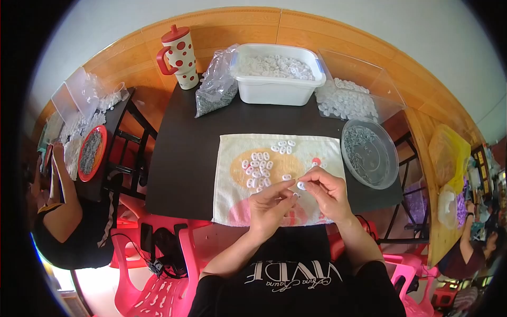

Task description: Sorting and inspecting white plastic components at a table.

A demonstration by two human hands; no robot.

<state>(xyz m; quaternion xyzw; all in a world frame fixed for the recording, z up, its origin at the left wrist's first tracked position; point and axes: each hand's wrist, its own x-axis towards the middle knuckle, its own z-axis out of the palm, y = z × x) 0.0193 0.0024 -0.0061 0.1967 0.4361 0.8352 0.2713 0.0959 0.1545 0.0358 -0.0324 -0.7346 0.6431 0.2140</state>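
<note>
My right hand (pixel 328 196) is closed in a pinch on a small white oval plastic piece (pixel 301 185) with dark holes. My left hand (pixel 270 207) faces it, fingers curled, thumb beside a tiny whitish bit too small to name. Both hands are over a pale patterned towel (pixel 227 158). Many similar white oval pieces (pixel 259 165) lie loosely grouped left of my hands. A smaller group (pixel 283 147) rests near the towel's far edge, and a single piece (pixel 287 177) sits just beyond my left fingertips.
Behind the towel stand a white tub (pixel 277 92) of white parts, a bag (pixel 214 98) of small grey parts and a spotted tumbler (pixel 182 61). A clear bin (pixel 348 100) and round tub (pixel 388 174) are right. Other people sit at side tables; a pink chair (pixel 158 296) is left.
</note>
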